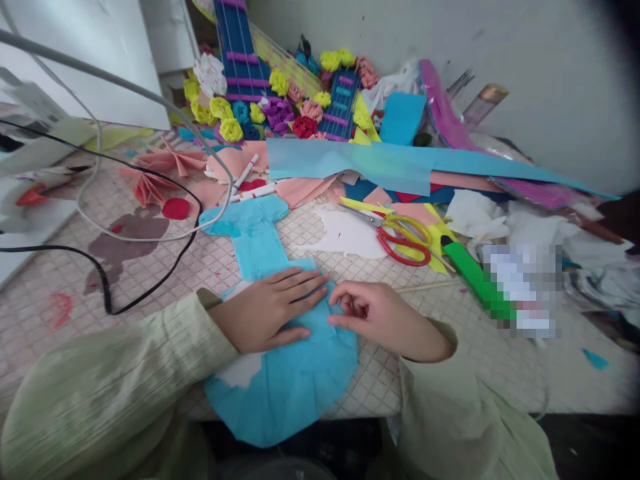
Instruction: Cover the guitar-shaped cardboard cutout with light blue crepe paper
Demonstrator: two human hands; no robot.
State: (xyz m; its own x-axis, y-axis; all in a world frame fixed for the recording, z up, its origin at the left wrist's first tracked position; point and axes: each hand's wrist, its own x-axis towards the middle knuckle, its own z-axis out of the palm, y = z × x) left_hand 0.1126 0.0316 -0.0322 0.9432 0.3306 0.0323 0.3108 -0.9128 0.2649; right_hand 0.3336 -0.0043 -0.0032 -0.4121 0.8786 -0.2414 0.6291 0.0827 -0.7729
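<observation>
A guitar-shaped piece covered in light blue paper (pixel 295 393) lies at the table's front edge, its rounded end overhanging. White patches show where the blue does not cover it. My left hand (pixel 275 308) rests flat on its middle, fingers stretched together and thumb out to the side. Close by, my right hand (pixel 377 313) touches the right side of the blue paper. Its fingers are loosely curled, with a gap between thumb and forefinger and nothing visible held there.
Red-handled scissors (pixel 404 248) and yellow-handled scissors (pixel 407 227) lie beyond my hands, on white scrap (pixel 345 235). A green glue bottle (pixel 475 277) is at right. Cables (pixel 173 280) loop across the left. Blue paper strips (pixel 350 163) and paper flowers (pixel 277 113) crowd the back.
</observation>
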